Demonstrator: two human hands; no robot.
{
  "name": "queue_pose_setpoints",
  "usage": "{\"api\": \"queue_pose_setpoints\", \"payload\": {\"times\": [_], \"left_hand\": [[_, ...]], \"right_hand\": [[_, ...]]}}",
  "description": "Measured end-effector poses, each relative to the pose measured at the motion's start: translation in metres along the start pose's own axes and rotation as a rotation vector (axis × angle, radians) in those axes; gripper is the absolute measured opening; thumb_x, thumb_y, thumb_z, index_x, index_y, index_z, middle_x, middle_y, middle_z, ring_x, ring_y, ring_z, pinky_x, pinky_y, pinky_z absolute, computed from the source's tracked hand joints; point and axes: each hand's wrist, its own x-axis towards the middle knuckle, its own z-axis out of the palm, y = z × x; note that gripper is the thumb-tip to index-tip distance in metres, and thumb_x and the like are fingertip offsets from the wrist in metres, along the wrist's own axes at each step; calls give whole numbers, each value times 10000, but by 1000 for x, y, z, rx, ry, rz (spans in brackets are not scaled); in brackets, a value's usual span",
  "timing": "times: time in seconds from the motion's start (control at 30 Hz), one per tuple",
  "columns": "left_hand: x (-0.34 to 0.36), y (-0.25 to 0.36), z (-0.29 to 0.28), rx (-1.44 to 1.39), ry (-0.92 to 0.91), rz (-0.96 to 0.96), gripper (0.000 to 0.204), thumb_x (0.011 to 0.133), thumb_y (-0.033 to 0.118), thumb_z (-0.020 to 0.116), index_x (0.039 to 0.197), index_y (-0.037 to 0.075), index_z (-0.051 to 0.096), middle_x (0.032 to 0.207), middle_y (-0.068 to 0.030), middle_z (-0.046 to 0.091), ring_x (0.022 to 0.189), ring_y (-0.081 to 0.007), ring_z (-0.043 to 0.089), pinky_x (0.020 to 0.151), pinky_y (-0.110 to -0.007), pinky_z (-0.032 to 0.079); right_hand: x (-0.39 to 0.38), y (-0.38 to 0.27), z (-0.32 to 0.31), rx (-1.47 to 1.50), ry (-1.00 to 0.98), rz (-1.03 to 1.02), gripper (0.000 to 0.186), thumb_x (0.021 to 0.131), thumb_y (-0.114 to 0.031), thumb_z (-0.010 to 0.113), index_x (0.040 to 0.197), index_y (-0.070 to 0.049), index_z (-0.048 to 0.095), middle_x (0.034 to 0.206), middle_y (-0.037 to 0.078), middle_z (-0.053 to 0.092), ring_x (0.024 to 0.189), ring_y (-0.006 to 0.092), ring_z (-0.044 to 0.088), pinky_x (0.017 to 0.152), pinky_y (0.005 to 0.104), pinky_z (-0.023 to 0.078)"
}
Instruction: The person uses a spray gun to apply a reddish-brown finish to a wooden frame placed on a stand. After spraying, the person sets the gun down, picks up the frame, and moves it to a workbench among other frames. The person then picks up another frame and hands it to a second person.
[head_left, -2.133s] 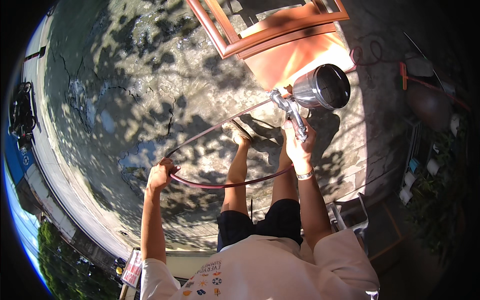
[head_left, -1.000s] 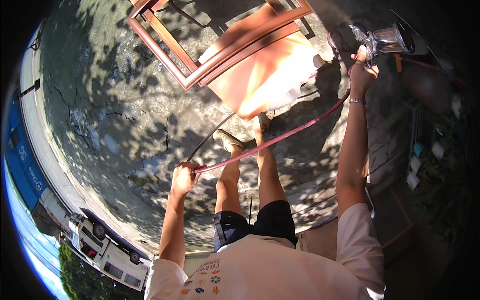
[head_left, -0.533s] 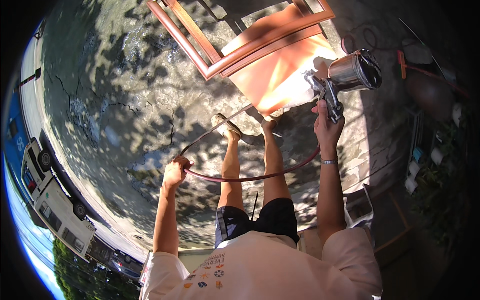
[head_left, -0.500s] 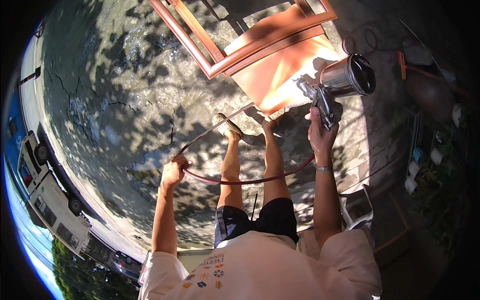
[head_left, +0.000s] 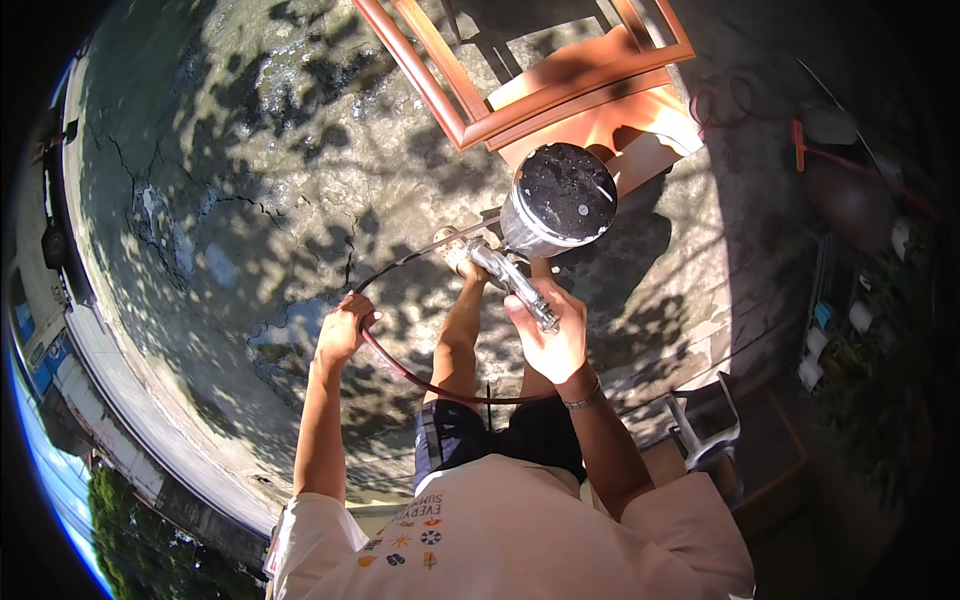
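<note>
My right hand [head_left: 553, 335] is closed round the grip of a metal spray gun [head_left: 505, 278]. A silver paint cup [head_left: 530, 228] with a paint-stained black lid [head_left: 568, 190] is joined to the gun. The gun's front end points to the left, over my feet. My left hand [head_left: 345, 325] is wrapped round a dark red hose [head_left: 410, 378], which sags in a curve in front of my legs toward my right hand. Beyond the cup stands an orange-brown wooden frame [head_left: 580, 103] with a smooth orange panel [head_left: 640, 125], partly hidden by the cup.
Cracked concrete ground [head_left: 300, 180], patched with leaf shadows, spreads around me. A red coiled hose [head_left: 735, 105] lies at the far right, beside an orange-handled tool [head_left: 798, 145]. Near my right elbow is a metal-framed object [head_left: 705, 430]. Plants [head_left: 880, 390] grow at the right edge.
My right hand has brought the spray gun leftward, away from the panel and in front of my body, with the cup lid turned up. My left hand keeps the hose.
</note>
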Motion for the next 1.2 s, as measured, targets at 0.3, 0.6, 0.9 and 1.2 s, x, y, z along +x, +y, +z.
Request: {"api": "queue_pose_setpoints", "payload": {"times": [0.3,0.6,0.9,1.2], "left_hand": [[47,65,13,73,-24,-13,172,882,192,666,828,33,630,758,-141,618,795,-361,603,734,-434,482],[109,157,28,-40,-95,-56,91,867,164,632,891,85,669,813,-134,665,820,-363,626,721,-449,499],[122,185,40,-74,-125,-133,142,867,205,627,923,93,695,819,-141,674,823,-375,636,725,-472,504],[87,118,15,-62,-158,-92,90,849,117,644,852,28,633,796,-174,620,813,-402,595,717,-459,477]], "right_hand": [[108,81,-155,-19,500,101,387,942,-370,696,834,1,674,667,3,628,487,49,464,428,251,322],[226,153,-326,-156,726,103,438,927,-420,688,823,6,699,603,15,612,514,111,563,472,293,410],[263,71,-369,-210,737,120,349,965,-351,639,887,-13,678,747,64,670,370,74,442,342,248,304],[189,33,-238,-316,287,203,440,957,-415,645,862,13,689,685,62,676,631,123,632,583,299,461]]}}
